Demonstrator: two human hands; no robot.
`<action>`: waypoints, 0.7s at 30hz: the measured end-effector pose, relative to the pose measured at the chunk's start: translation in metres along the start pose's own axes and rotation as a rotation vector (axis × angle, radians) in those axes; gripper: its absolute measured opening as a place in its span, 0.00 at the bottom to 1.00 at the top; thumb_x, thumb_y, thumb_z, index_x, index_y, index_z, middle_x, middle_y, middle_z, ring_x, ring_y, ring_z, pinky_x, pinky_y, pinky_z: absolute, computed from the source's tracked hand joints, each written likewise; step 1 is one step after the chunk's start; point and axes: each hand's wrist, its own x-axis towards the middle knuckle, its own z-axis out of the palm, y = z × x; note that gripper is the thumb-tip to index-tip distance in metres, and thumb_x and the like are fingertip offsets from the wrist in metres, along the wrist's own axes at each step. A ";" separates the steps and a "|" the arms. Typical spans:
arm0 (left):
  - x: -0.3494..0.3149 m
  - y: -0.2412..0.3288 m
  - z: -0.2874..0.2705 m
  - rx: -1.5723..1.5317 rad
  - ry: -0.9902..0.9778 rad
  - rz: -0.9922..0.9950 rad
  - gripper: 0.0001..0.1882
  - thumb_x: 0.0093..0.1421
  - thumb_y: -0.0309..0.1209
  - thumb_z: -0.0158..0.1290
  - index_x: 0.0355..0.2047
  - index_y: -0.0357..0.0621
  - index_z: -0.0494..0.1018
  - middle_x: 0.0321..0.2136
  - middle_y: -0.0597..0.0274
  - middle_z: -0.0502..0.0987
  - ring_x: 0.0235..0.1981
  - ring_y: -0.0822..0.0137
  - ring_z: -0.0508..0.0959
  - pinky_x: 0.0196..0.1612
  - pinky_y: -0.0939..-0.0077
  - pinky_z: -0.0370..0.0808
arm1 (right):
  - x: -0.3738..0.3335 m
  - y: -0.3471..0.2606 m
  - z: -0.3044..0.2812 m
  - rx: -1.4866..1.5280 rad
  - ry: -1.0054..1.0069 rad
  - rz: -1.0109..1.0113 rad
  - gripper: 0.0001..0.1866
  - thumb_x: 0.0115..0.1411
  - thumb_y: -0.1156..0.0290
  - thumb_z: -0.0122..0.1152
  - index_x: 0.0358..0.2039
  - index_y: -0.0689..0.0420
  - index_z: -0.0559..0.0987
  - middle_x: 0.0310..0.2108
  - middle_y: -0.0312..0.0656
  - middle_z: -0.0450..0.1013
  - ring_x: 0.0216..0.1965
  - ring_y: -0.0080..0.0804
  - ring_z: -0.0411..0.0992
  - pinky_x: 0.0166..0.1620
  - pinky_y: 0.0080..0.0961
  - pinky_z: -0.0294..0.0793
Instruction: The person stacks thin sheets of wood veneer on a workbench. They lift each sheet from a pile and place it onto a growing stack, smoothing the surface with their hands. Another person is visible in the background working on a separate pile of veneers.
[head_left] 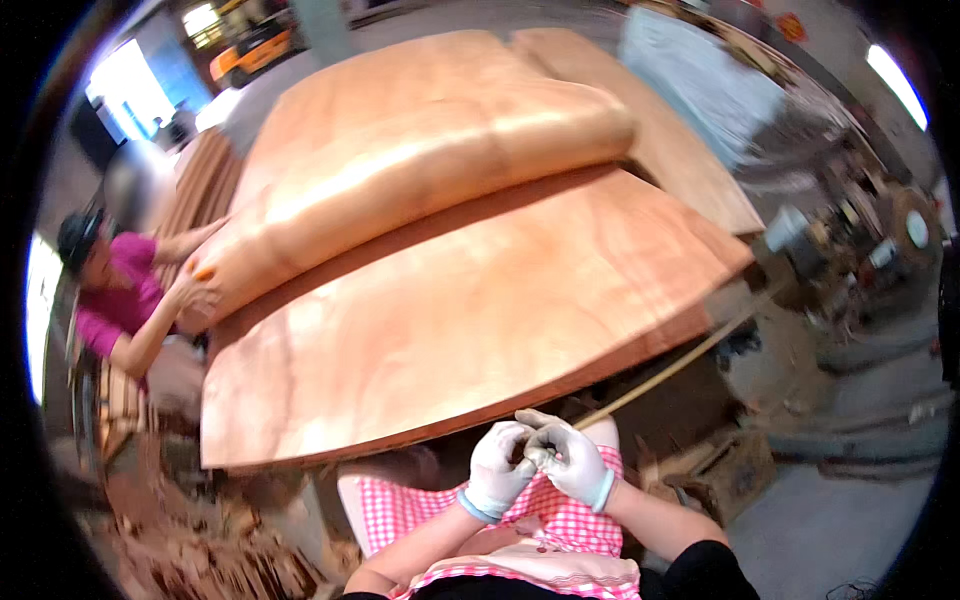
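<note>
My left hand (499,468) and my right hand (572,466), both in white gloves with pale blue cuffs, meet in front of my pink checked apron. Their fingers are curled and pressed together; anything between them is too small or hidden to make out. Just beyond them lies the near edge of a stack of thin reddish-brown wood veneer sheets (470,300). On top, a large veneer sheet (420,120) is folded over in a thick roll across the stack. At the left, a co-worker in a magenta shirt (135,285) has both hands on that roll's end.
Another veneer pile (650,130) lies behind at the right, beside a plastic-covered stack (700,80). Torn veneer scraps (200,540) cover the floor at lower left. A wooden crate (735,475) and cluttered machinery (850,240) stand to my right. A yellow forklift (250,55) is far back.
</note>
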 end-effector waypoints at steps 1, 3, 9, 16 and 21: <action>-0.013 -0.001 -0.013 -0.052 0.068 -0.089 0.13 0.49 0.27 0.65 0.34 0.40 0.76 0.34 0.52 0.79 0.36 0.53 0.80 0.40 0.64 0.78 | 0.001 -0.002 0.018 0.143 -0.039 0.076 0.07 0.61 0.80 0.60 0.40 0.63 0.75 0.63 0.55 0.66 0.61 0.37 0.69 0.60 0.31 0.71; -0.035 -0.003 -0.039 -0.105 0.144 -0.220 0.11 0.51 0.27 0.65 0.33 0.39 0.76 0.33 0.52 0.79 0.35 0.55 0.80 0.39 0.67 0.77 | 0.007 -0.012 0.051 0.093 -0.099 0.076 0.07 0.62 0.80 0.60 0.40 0.63 0.76 0.63 0.55 0.65 0.58 0.37 0.70 0.58 0.31 0.71; -0.076 -0.032 -0.086 -0.666 0.458 -0.689 0.07 0.59 0.22 0.60 0.38 0.37 0.77 0.32 0.63 0.80 0.33 0.73 0.79 0.38 0.78 0.77 | 0.035 -0.001 0.129 0.212 -0.104 0.160 0.24 0.66 0.66 0.62 0.58 0.66 0.70 0.60 0.53 0.70 0.58 0.37 0.71 0.59 0.33 0.71; -0.133 -0.142 -0.189 -0.839 1.111 -0.566 0.09 0.55 0.11 0.54 0.31 0.39 0.74 0.28 0.57 0.80 0.24 0.70 0.77 0.29 0.79 0.74 | 0.084 0.016 0.059 -0.791 -0.297 0.186 0.16 0.63 0.62 0.62 0.38 0.64 0.82 0.38 0.53 0.80 0.41 0.48 0.79 0.47 0.37 0.76; -0.190 -0.219 -0.346 -0.182 1.329 -0.669 0.08 0.56 0.14 0.57 0.25 0.40 0.75 0.22 0.64 0.78 0.23 0.74 0.76 0.28 0.79 0.73 | 0.088 0.021 -0.008 -0.793 -0.235 0.298 0.12 0.62 0.68 0.63 0.37 0.65 0.82 0.32 0.49 0.80 0.36 0.35 0.79 0.42 0.31 0.78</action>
